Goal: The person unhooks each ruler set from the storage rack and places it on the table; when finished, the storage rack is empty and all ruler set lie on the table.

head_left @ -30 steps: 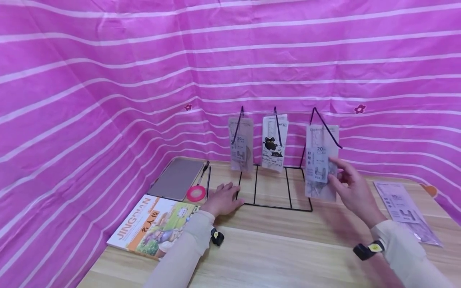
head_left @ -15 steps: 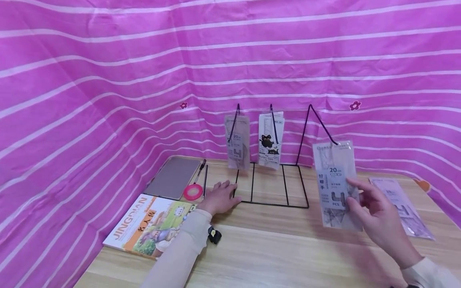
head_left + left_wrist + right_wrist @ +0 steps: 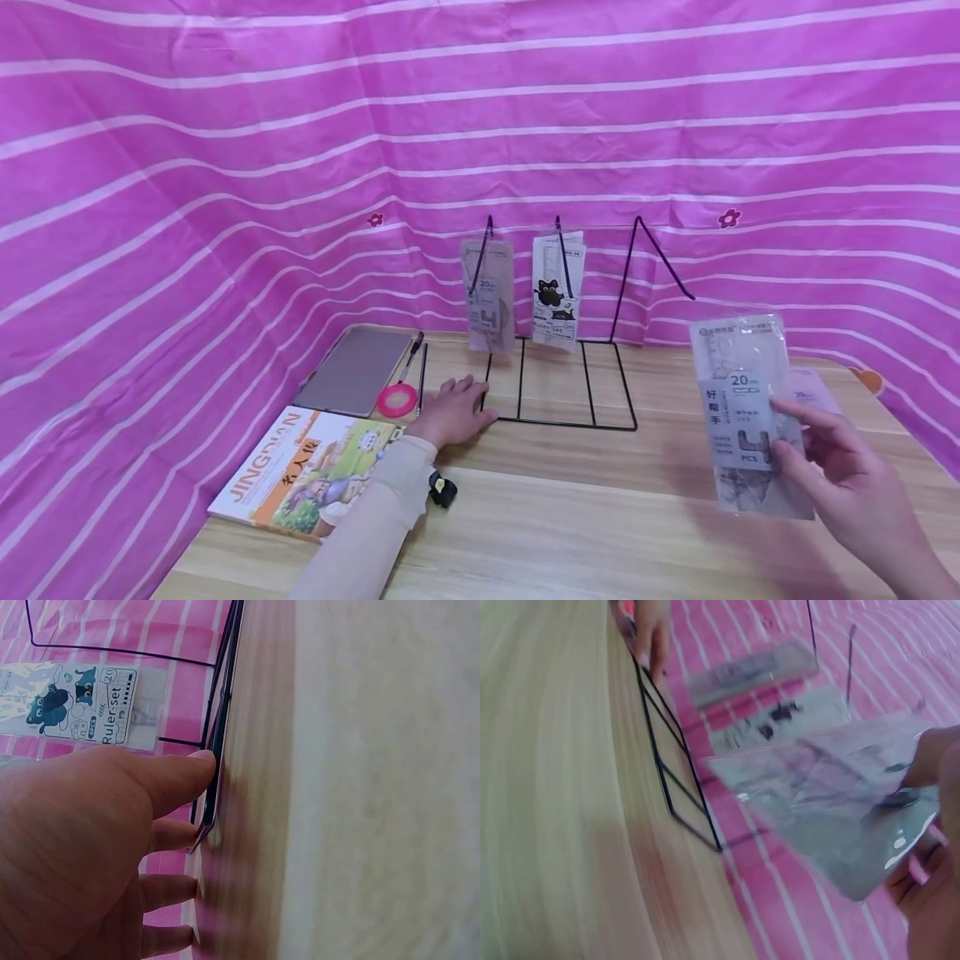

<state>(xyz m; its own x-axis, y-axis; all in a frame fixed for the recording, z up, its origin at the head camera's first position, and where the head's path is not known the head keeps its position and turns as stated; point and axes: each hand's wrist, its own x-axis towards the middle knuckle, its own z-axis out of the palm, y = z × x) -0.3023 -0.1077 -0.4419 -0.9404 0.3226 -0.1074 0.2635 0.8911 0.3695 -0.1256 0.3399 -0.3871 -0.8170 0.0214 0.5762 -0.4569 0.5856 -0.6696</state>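
Packet (image 3: 738, 400) I hold, right of frame: glossy clear plastic. Rack (image 3: 521, 379), centre: smooth metal-looking wire. Tabletop (image 3: 525, 517), bottom: smooth wood grain. Backdrop (image 3: 525, 100), top: creased matt cloth.

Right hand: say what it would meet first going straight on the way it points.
The right hand would probably bring the clear packet it holds against the empty black hook first, though depth is unclear.

A cloth-screened stationery corner can be recognised — whether of a home, shop or studio cannot be told. With twelve o'clock straight ahead, a wood-grained counter (image 3: 540, 533) is walled round by pink striped cloth (image 3: 525, 108), from nine to two. Toward one, packaged ruler sets (image 3: 551, 292) are hung on a black wire rack (image 3: 588, 383) — shop-fashion; toward ten and eleven, a book (image 3: 307, 475), pen (image 3: 415, 346) and tape roll (image 3: 382, 401) are laid.
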